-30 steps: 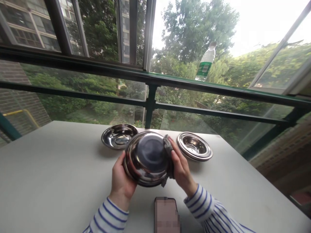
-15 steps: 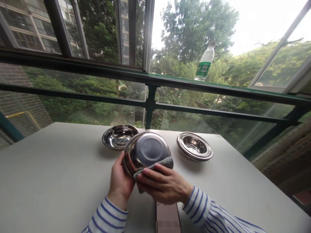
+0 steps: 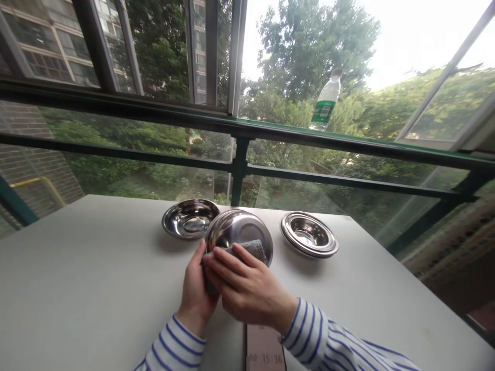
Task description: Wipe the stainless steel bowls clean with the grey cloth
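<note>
A shiny metal bowl [image 3: 232, 226] is tilted with its underside facing me, above the table. My left hand [image 3: 195, 291] grips its left edge, thumb up along the side and the other fingers hidden behind it. Pressed flat against the bowl's base is a grey cloth [image 3: 253, 250], held under the fingers of my right hand [image 3: 247, 286]. Behind the held bowl on the left, a second metal bowl [image 3: 185, 219] rests upright. To the right stands a small stack of metal bowls [image 3: 309, 234], also facing up.
A phone [image 3: 265, 348] lies on the white table [image 3: 96, 288] below my right wrist, partly covered by it. Beyond the table's far edge runs a dark green railing [image 3: 174, 116] with glass. On it stands a plastic bottle [image 3: 326, 105] with a green label.
My right hand has swept the cloth from the bowl's right edge down and leftward, then onto its base. The bowl has turned slightly in my left hand.
</note>
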The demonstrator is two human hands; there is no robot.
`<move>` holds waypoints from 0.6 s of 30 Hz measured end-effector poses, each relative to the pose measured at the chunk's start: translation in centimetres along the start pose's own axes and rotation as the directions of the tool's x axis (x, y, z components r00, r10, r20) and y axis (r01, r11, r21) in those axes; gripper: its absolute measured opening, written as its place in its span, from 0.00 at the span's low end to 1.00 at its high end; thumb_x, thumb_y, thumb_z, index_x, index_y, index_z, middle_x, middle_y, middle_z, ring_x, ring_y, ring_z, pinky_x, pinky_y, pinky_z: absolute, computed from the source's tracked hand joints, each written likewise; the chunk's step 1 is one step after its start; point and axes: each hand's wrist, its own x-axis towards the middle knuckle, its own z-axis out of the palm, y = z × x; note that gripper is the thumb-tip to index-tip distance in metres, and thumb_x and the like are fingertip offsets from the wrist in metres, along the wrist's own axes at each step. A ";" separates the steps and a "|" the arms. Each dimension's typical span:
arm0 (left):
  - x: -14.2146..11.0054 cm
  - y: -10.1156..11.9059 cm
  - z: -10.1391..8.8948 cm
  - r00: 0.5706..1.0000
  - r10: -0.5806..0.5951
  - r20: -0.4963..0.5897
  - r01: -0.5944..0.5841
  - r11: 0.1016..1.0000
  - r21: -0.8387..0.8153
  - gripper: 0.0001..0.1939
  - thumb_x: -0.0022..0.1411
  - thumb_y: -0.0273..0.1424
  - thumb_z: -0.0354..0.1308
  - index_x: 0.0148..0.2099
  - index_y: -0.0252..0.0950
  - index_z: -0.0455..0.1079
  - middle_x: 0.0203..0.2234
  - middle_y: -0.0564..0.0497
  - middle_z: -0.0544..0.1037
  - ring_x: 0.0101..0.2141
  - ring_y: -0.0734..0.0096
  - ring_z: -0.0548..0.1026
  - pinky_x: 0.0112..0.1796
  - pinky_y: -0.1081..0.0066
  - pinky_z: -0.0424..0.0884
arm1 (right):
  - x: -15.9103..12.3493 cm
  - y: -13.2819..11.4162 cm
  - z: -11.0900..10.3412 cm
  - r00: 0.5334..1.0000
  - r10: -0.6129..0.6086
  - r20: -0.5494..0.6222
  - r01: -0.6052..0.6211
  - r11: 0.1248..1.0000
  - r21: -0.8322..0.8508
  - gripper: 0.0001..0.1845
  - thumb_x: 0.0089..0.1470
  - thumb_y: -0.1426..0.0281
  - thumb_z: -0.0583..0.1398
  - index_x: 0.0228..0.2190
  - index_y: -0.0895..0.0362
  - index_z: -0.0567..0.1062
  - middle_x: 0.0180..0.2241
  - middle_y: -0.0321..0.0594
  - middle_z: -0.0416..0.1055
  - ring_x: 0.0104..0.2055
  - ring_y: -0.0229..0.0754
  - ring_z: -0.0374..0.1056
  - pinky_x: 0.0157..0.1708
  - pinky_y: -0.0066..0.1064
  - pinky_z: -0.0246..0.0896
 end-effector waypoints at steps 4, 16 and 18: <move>-0.1 -0.5 0.3 0.995 0.089 0.054 -0.087 0.995 -0.039 0.13 0.62 0.27 0.47 0.37 0.31 0.74 0.31 0.45 0.80 0.40 0.67 0.77 0.44 0.70 0.71 | 2.8 2.0 -1.2 0.974 0.212 0.074 -0.221 0.964 0.145 0.24 0.56 0.67 0.50 0.52 0.63 0.65 0.57 0.46 0.60 0.61 0.49 0.48 0.61 0.46 0.39; -0.2 0.4 0.1 0.997 0.077 0.011 -0.077 0.997 0.021 0.14 0.62 0.28 0.49 0.30 0.30 0.74 0.24 0.46 0.79 0.29 0.67 0.78 0.38 0.68 0.74 | 0.8 1.1 -0.8 0.997 0.033 0.075 -0.051 0.969 0.242 0.22 0.56 0.66 0.50 0.51 0.59 0.66 0.59 0.40 0.55 0.64 0.44 0.41 0.63 0.43 0.31; 0.0 0.6 0.0 0.998 0.069 -0.003 -0.069 0.997 0.037 0.14 0.61 0.28 0.48 0.31 0.29 0.74 0.23 0.46 0.79 0.27 0.67 0.78 0.37 0.67 0.74 | -0.5 0.9 -0.8 0.996 -0.004 0.092 -0.018 0.970 0.244 0.22 0.57 0.68 0.49 0.53 0.57 0.64 0.60 0.40 0.54 0.64 0.43 0.39 0.62 0.43 0.32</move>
